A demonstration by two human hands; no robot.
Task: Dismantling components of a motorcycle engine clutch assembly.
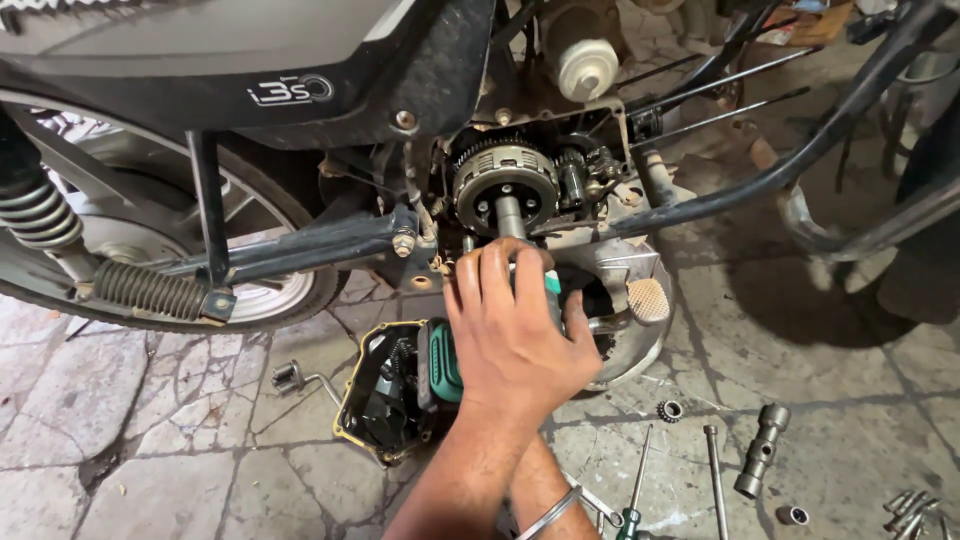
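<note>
Green and black, the power tool sits under the left hand, whose fingers are curled over its front end in a firm grip. Just beyond the fingertips, the tool's socket presses into the middle of the round clutch in the opened motorcycle engine. The right hand is hidden beneath the left; only its forearm with a metal bangle shows, so its grip cannot be told. Behind the wrist lie a screwdriver, a small gear and a metal tube on the stone floor.
</note>
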